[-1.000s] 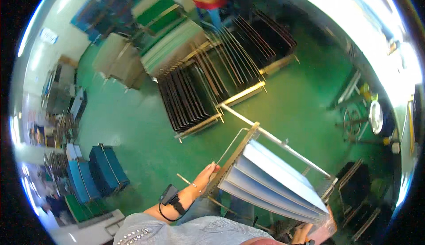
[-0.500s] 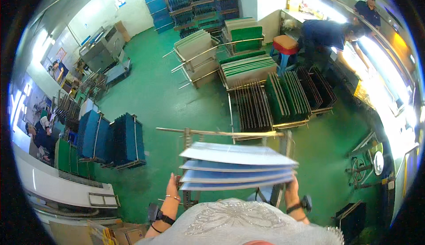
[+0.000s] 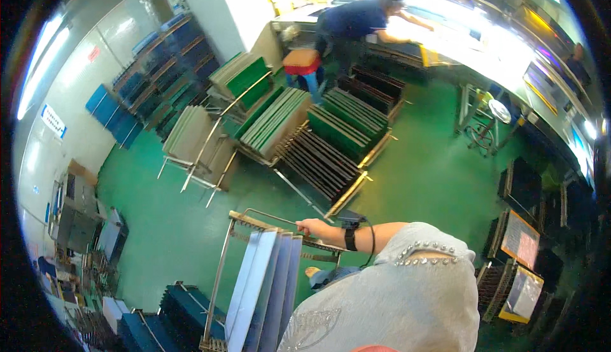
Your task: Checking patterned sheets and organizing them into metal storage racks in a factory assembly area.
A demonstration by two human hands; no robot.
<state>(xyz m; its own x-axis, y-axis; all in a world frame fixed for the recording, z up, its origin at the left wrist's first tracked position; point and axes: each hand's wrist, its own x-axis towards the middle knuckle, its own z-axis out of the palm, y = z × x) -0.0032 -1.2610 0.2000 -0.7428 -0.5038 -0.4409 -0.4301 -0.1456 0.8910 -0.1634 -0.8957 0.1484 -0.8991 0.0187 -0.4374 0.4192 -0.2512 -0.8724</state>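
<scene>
A metal rack [image 3: 219,266] with toothed rails stands before me on the lower left. Several thin white-blue panels [image 3: 251,282] sit in it on edge, side by side. My right hand [image 3: 310,226] is closed round the rack's bar at its far end, with a black band and a dark cable at the wrist. The near end of the rack runs out at the lower edge. My left hand is not in view.
Racks of green and brown panels [image 3: 347,123] stand ahead, beside a red-topped stool [image 3: 301,62]. A person [image 3: 356,21] bends over a lit bench [image 3: 484,46]. Blue panel racks [image 3: 137,326] stand lower left. More framed panels [image 3: 519,240] are at the right.
My view has turned to the right. The rack now lies lengthwise to the lower left instead of straight ahead. My left hand has gone out of view; my right hand shows at the rack's far end.
</scene>
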